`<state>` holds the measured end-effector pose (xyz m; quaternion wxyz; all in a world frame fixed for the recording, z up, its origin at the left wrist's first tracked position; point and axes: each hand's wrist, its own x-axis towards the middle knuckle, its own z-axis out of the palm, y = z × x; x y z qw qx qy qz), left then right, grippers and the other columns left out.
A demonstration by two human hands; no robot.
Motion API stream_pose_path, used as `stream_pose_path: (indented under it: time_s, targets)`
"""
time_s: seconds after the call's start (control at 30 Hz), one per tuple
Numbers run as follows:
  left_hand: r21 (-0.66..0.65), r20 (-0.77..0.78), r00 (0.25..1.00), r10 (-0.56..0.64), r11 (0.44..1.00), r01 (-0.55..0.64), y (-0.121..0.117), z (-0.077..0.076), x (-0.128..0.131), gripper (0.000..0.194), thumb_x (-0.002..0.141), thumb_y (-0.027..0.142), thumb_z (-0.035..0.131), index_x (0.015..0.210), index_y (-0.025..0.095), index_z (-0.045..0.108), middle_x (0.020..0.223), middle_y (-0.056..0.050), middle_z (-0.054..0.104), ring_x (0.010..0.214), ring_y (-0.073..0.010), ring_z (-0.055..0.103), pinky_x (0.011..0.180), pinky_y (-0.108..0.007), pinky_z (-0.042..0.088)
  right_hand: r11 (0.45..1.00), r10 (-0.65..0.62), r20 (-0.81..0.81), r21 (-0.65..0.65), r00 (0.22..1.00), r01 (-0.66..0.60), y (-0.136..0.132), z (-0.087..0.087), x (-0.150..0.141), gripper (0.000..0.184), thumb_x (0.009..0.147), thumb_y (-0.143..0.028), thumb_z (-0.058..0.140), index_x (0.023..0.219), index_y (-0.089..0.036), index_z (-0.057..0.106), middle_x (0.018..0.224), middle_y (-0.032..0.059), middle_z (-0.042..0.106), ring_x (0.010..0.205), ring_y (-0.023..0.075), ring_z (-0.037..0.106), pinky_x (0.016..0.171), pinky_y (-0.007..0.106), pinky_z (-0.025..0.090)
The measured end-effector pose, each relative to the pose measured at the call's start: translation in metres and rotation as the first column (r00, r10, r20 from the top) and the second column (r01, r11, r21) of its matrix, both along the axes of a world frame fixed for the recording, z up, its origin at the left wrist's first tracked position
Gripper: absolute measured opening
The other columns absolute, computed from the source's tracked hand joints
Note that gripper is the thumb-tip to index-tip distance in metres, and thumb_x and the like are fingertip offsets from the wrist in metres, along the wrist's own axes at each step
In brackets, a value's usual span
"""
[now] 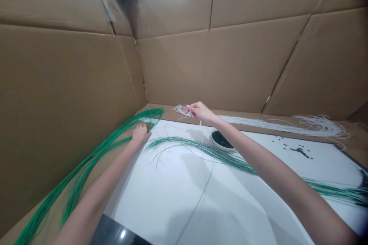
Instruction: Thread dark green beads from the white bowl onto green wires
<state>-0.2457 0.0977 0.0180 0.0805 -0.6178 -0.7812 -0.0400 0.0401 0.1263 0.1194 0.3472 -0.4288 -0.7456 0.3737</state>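
Observation:
My left hand (140, 132) is at the upper left corner of the white board, closed over a bundle of thin green strands (115, 144) whose ends come out past its fingers. A second, larger green bundle (94, 157) runs beside it down the left side. Above the board's far edge, my right hand (201, 111) is pinched, with a thin white strand (202, 136) hanging below it. Behind its fingers lies the looped end of a white strand bundle (181, 110). Under my right forearm, another green bundle (184, 140) crosses the board.
A white bowl of small black pieces (220, 139) sits by my right forearm. More black pieces (300, 152) are scattered on the white board (161, 187) to the right. White strands (322, 127) lie along the far edge. Tall cardboard walls (178, 69) stand at the back and left.

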Motion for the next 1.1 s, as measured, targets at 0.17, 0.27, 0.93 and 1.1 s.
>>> stream_pose_path:
  time_s: [0.17, 0.27, 0.93, 1.1]
  targets:
    - [0.065, 0.064, 0.993, 0.100, 0.992, -0.105, 0.003, -0.002, 0.008, 0.054, 0.077, 0.035, 0.041, 0.118, 0.001, 0.032, 0.110, -0.024, 0.050, 0.102, -0.0309, 0.050, 0.081, -0.036, 0.040, 0.997, 0.045, -0.004, -0.060, 0.999, -0.045, 0.008, -0.014, -0.020, 0.031, 0.083, -0.028, 0.042, 0.066, -0.011, 0.060, 0.040, -0.0046, 0.042, 0.037, 0.0047, 0.034, 0.043, 0.018, 0.027]
    - [0.035, 0.123, 0.979, 0.165, 0.985, -0.170, 0.010, -0.001, 0.005, 0.048, 0.080, 0.035, 0.036, 0.116, 0.003, 0.036, 0.102, -0.023, 0.056, 0.092, -0.0301, 0.056, 0.072, -0.036, 0.044, 0.986, 0.071, -0.016, -0.151, 0.997, -0.072, 0.011, -0.019, -0.033, 0.030, 0.084, -0.025, 0.041, 0.065, -0.011, 0.059, 0.037, -0.0051, 0.041, 0.033, 0.0046, 0.030, 0.037, 0.018, 0.022]
    - [0.035, 0.249, 0.959, 0.137, 0.988, -0.151, 0.016, -0.019, 0.017, 0.030, 0.083, 0.015, 0.030, 0.104, 0.004, 0.048, 0.102, -0.028, 0.052, 0.101, -0.0351, 0.047, 0.078, -0.044, 0.038, 0.744, -0.071, -0.174, -0.665, 0.982, -0.064, 0.036, -0.066, -0.136, 0.020, 0.072, -0.011, 0.056, 0.057, -0.014, 0.043, 0.038, -0.0097, 0.029, 0.031, 0.0009, 0.016, 0.031, 0.015, 0.011]
    - [0.031, 0.332, 0.935, 0.128, 0.989, -0.146, 0.017, -0.014, 0.017, 0.028, 0.083, 0.017, 0.028, 0.100, 0.006, 0.048, 0.102, -0.027, 0.053, 0.102, -0.0348, 0.049, 0.076, -0.043, 0.038, 0.783, -0.038, -0.220, -0.612, 0.975, -0.108, 0.038, -0.071, -0.156, 0.016, 0.065, -0.005, 0.058, 0.055, -0.013, 0.047, 0.039, -0.0084, 0.031, 0.033, 0.0016, 0.021, 0.031, 0.016, 0.012]
